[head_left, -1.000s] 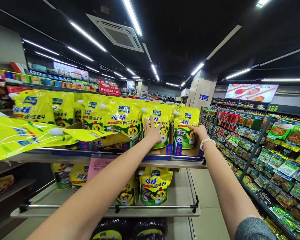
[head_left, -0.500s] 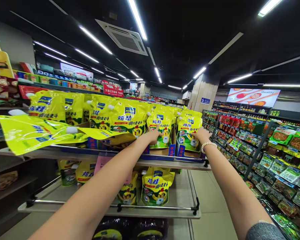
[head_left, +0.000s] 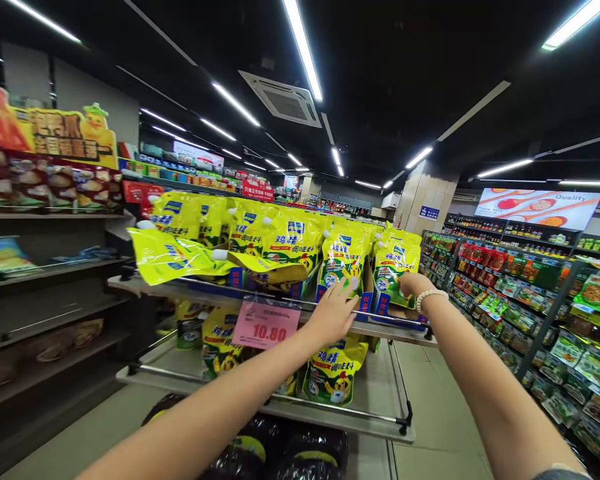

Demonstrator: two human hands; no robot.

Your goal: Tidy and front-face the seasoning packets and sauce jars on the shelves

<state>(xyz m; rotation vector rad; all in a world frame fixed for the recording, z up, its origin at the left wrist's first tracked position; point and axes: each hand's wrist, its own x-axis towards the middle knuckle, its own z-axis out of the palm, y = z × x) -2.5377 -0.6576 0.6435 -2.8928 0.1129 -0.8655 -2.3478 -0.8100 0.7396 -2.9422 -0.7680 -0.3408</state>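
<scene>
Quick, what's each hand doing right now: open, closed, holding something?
Left hand: open, fingers spread, tips at a yellow pouch.
Right hand: curled against the end pouch; grip cannot be told.

Both arms are bare along the whole length that shows, from the lower edge of the picture up to the left hand and the right hand, which are bare too. Around the right wrist sits a bracelet, a single strand of small, round, pale beads of whitish, pearl-like colour, lying close against the wrist. At the lower right corner a small curved piece of a grey sleeve shows on the right upper arm, its cloth a flecked, soft-looking knit.
</scene>
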